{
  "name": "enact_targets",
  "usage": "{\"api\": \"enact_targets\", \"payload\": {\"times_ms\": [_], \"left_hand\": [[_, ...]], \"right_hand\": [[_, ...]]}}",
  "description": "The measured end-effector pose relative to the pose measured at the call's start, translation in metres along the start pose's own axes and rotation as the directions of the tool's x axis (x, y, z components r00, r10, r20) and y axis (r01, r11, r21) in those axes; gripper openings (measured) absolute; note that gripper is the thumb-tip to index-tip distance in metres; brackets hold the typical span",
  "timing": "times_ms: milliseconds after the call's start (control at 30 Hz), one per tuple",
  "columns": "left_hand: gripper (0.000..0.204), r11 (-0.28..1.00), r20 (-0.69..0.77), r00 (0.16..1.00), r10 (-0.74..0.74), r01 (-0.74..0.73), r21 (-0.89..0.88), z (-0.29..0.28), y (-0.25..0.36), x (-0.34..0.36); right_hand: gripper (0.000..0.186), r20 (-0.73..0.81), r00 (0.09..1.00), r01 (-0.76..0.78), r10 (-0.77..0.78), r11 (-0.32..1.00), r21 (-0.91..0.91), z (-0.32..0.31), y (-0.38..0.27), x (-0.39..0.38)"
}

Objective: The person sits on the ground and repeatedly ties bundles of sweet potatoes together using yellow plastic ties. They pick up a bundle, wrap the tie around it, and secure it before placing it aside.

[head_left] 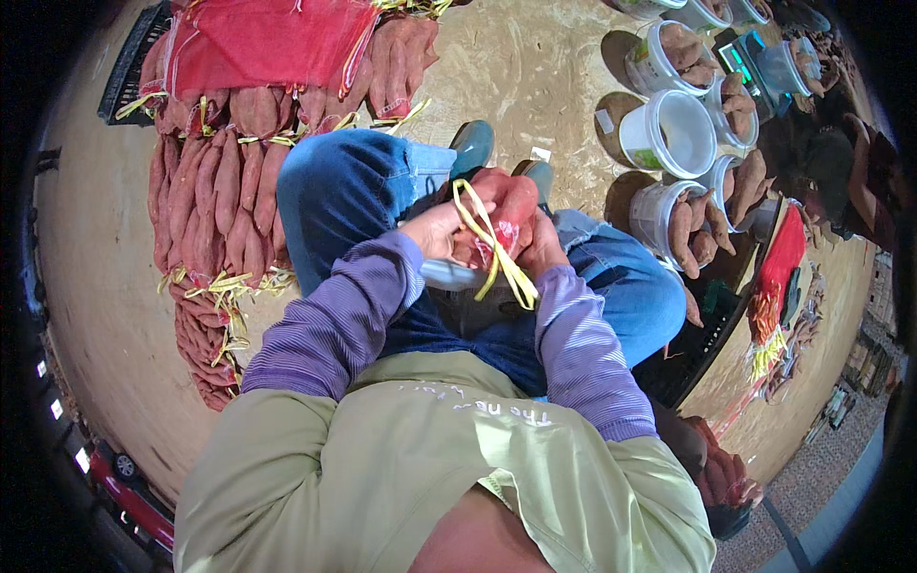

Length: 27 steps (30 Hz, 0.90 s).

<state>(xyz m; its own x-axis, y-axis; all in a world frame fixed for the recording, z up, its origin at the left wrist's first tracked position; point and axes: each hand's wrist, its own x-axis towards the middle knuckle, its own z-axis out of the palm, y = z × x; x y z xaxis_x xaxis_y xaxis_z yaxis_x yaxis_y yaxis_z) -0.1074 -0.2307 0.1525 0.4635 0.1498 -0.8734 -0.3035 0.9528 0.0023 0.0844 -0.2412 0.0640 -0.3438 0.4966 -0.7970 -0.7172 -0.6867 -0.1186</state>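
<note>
Between my knees is a red mesh bag of sweet potatoes (517, 202), held in both hands. My left hand (437, 229) grips its left side, fingers bent near the bag's mouth. On the other side my right hand (544, 248) clasps the bag, its fingers partly hidden. A yellow drawstring (517, 281) hangs loose across the mesh toward me. Below the bag shows the pale edge of a container (449, 274), mostly covered by my hands and the bag.
Filled sweet potato bags (205, 201) lie in rows at left, with empty red mesh bags (263, 43) on top. At right stand an empty clear bucket (683, 134), several buckets of sweet potatoes (659, 215), a scale (740, 62) and a black crate (702, 353). Another person (845, 172) is beyond.
</note>
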Motion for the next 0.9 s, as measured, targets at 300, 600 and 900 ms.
{"api": "enact_targets", "payload": {"times_ms": [300,600,900], "left_hand": [[0.092,0.543,0.401,0.588,0.702,-0.807,0.233,0.023,-0.064,-0.043],[0.099,0.375,0.505,0.470,0.724,-0.883,0.283,0.081,0.005,-0.126],[0.093,0.771,0.613,0.584,0.532,-0.633,-0.066,0.078,-0.004,-0.129]], "right_hand": [[0.044,0.201,0.961,0.173,-0.191,0.979,0.107,-0.003,-0.011,-0.057],[0.072,0.474,0.505,0.851,-0.722,0.323,-0.415,0.143,-0.044,-0.187],[0.073,0.377,0.879,0.375,-0.292,0.911,-0.169,0.162,-0.090,-0.181]]}}
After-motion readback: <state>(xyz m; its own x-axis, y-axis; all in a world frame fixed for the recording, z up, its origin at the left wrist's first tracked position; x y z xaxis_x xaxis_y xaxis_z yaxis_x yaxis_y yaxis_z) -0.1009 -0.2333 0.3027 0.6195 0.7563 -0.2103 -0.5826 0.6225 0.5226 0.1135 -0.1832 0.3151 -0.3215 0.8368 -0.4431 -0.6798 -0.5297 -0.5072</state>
